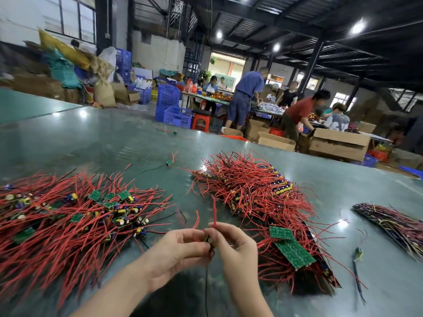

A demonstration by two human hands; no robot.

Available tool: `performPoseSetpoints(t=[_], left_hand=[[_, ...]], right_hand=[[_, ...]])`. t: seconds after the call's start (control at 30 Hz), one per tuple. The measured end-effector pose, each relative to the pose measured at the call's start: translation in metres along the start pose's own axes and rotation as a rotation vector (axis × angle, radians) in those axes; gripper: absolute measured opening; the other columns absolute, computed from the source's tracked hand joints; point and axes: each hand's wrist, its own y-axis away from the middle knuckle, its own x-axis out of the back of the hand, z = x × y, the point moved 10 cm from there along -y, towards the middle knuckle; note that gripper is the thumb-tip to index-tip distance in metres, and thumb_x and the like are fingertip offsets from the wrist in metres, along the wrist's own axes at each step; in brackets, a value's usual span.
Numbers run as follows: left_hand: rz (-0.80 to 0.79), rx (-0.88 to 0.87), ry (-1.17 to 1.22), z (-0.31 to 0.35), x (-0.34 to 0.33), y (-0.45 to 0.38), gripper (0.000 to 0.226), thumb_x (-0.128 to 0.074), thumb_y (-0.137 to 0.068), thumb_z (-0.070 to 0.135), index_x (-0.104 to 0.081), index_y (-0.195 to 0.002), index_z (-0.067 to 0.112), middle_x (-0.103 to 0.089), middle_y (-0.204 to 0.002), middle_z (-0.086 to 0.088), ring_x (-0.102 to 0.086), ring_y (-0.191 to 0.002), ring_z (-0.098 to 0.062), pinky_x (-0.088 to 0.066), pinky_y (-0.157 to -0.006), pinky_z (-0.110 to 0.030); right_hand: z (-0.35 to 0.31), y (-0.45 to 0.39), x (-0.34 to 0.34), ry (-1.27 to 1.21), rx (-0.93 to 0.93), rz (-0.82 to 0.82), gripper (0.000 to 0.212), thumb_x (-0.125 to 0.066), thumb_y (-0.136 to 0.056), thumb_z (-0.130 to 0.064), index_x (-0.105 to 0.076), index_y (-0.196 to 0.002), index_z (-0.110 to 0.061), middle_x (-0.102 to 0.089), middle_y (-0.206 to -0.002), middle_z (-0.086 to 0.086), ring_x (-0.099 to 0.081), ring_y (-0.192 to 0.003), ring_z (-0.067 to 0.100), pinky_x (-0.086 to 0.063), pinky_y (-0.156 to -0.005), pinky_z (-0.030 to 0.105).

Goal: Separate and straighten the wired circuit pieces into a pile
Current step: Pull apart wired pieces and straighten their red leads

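Bare table point(183, 161) between wire piles point(251, 191)

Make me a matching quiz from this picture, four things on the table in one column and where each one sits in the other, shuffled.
Things:
1. loose wired pieces
2. stacked board pile
3. purple bundle
4. single wired piece

Places:
A. far right of the table
B. held between the left hand and right hand
C. spread out at the left
D. middle, right of the hands

Pairs: 1-C, 2-D, 3-A, 4-B
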Motion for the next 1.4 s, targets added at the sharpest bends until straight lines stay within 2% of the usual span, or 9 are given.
performPoseSetpoints(t=[0.17, 0.4, 0.47, 0.57, 0.7, 0.93, 1.13, 1.27, 1.4], left_hand=[[-0.107, -0.001, 0.009, 0.004, -0.009, 0.005, 0.02, -0.068, -0.066, -0.007, -0.072, -0.085, -0.003, -0.069, -0.087, -0.02, -0.068, -0.069, -0.024, -0.058, -0.065, -0.03], [-0.113, 0.106, -0.036, -0.008, -0.01, 0.004, 0.017, -0.06, -0.075, -0.008, -0.062, -0.089, 0.001, -0.067, -0.086, -0.02, -0.07, -0.075, -0.027, -0.058, -0.062, -0.036], [-0.143, 0.128, -0.098, -0.011, -0.017, 0.006, 0.016, -0.06, -0.082, 0.005, -0.062, -0.097, 0.002, -0.068, -0.088, -0.016, -0.069, -0.072, -0.023, -0.058, -0.063, -0.034], [-0.18, 0.113, -0.144, -0.01, -0.022, 0.007, 0.02, -0.058, -0.084, 0.019, -0.063, -0.093, 0.002, -0.068, -0.085, -0.014, -0.064, -0.063, -0.016, -0.057, -0.061, -0.03], [-0.176, 0.098, -0.192, -0.007, -0.021, 0.008, 0.02, -0.056, -0.084, 0.017, -0.061, -0.092, -0.001, -0.067, -0.079, -0.013, -0.061, -0.059, -0.014, -0.057, -0.061, -0.028], [-0.155, 0.125, -0.21, -0.008, -0.021, 0.008, 0.021, -0.059, -0.08, 0.02, -0.061, -0.084, 0.0, -0.066, -0.074, -0.017, -0.062, -0.053, -0.015, -0.055, -0.052, -0.026], [-0.23, 0.146, -0.282, -0.014, -0.025, 0.012, 0.02, -0.06, -0.083, 0.023, -0.061, -0.085, 0.003, -0.066, -0.076, -0.016, -0.064, -0.056, -0.017, -0.055, -0.055, -0.027], [-0.264, 0.15, -0.354, -0.015, -0.023, 0.012, 0.019, -0.06, -0.085, 0.024, -0.061, -0.084, 0.005, -0.065, -0.077, -0.014, -0.064, -0.058, -0.016, -0.055, -0.058, -0.027], [-0.272, 0.146, -0.414, -0.016, -0.018, 0.011, 0.019, -0.06, -0.086, 0.023, -0.062, -0.085, 0.005, -0.066, -0.077, -0.014, -0.064, -0.06, -0.018, -0.055, -0.06, -0.029]], right_hand=[[0.022, 0.001, -0.004, -0.353, -0.252, -0.014, 0.012, -0.069, -0.077, -0.002, -0.074, -0.074, -0.012, -0.074, -0.076, 0.004, -0.066, -0.068, 0.009, -0.051, -0.064, 0.02], [0.021, 0.005, -0.014, -0.256, -0.237, -0.096, 0.022, -0.068, -0.079, 0.001, -0.074, -0.067, -0.016, -0.072, -0.07, 0.006, -0.064, -0.063, 0.013, -0.051, -0.056, 0.022], [0.022, 0.007, -0.018, -0.269, -0.269, -0.131, 0.023, -0.067, -0.08, 0.001, -0.075, -0.066, -0.016, -0.071, -0.066, 0.006, -0.063, -0.058, 0.013, -0.05, -0.051, 0.021], [0.025, 0.007, -0.013, -0.301, -0.296, -0.068, 0.019, -0.066, -0.082, 0.001, -0.072, -0.067, -0.01, -0.059, -0.052, 0.003, -0.049, -0.042, 0.008, -0.041, -0.041, 0.017], [0.035, 0.012, -0.014, -0.416, -0.373, 0.013, 0.015, -0.063, -0.084, 0.002, -0.068, -0.071, -0.006, -0.045, -0.043, 0.004, -0.035, -0.032, 0.009, -0.034, -0.032, 0.016], [0.037, 0.006, 0.004, -0.323, -0.343, 0.141, 0.014, -0.073, -0.073, 0.003, -0.073, -0.07, -0.011, -0.07, -0.063, -0.003, -0.058, -0.051, 0.001, -0.045, -0.049, 0.013], [0.047, -0.004, 0.029, -0.36, -0.402, 0.229, 0.013, -0.074, -0.074, -0.006, -0.076, -0.067, -0.016, -0.068, -0.062, -0.001, -0.045, -0.037, 0.003, -0.036, -0.035, 0.016], [0.046, -0.005, 0.039, -0.402, -0.41, 0.269, 0.006, -0.072, -0.076, -0.012, -0.075, -0.071, -0.013, -0.067, -0.059, -0.003, -0.04, -0.036, 0.004, -0.035, -0.035, 0.014], [0.048, -0.01, 0.046, -0.473, -0.434, 0.283, 0.006, -0.07, -0.079, -0.015, -0.07, -0.081, -0.009, -0.051, -0.043, -0.01, -0.033, -0.034, 0.002, -0.035, -0.04, 0.017]])
